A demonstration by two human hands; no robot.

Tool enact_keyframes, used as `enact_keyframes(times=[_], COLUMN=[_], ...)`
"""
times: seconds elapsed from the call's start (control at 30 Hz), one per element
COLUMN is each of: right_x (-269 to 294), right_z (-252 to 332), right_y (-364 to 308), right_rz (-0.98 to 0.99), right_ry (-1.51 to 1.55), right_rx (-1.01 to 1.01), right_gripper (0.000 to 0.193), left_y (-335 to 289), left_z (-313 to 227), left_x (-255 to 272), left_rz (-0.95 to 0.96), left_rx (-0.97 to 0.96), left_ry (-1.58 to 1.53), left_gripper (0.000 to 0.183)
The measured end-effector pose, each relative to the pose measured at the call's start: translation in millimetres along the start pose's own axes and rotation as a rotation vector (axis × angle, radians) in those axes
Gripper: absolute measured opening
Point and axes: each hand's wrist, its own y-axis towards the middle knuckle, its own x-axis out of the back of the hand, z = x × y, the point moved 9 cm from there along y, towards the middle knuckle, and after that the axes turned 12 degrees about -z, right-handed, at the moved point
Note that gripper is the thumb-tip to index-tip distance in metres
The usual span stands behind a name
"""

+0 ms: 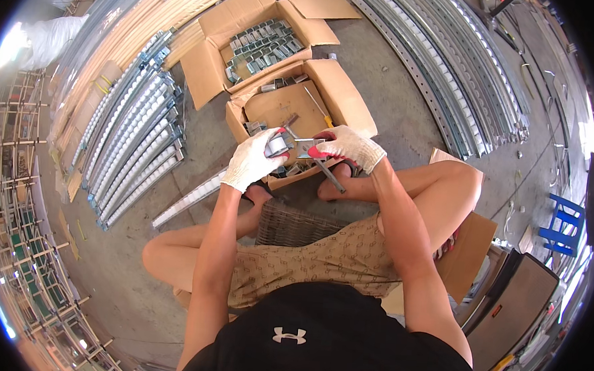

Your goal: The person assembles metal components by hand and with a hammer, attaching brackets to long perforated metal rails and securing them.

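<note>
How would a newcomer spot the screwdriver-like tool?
Start at the nearer open cardboard box. Inside it, just beyond the gloved right hand, lies a slim tool with a yellow handle. That yellow sets it apart from the silvery metal parts nearby.

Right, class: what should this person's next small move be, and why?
Probably line up the metal bracket with the white-and-metal piece: the right hand holds the bracket, the left hand holds the piece, and the two sit close together, though whether they touch is hard to tell.
</note>
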Motion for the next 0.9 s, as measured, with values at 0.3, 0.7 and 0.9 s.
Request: enact_keyframes(times=[0.3, 0.7, 0.9], right_x=[-23, -16, -28], right_z=[26, 40, 48], right_y=[-13, -8, -4], right_rz=[0.079, -0.055, -0.150], right_ry=[0.201, 0.146, -0.069], right_rx=[-0.129, -0.064, 0.063], right_gripper=[0.064, 0.077, 0.083], left_y=[-11, -19, -19], left_z=[-3, -9, -3], left_x=[-3, -7, -15], left_rz=[-0.078, -0.208, -0.223], left_rx=[-0.070, -0.140, -0.171], left_ry=[-0.029, 0.033, 0.098], left_gripper=[0.068, 0.073, 0.077])
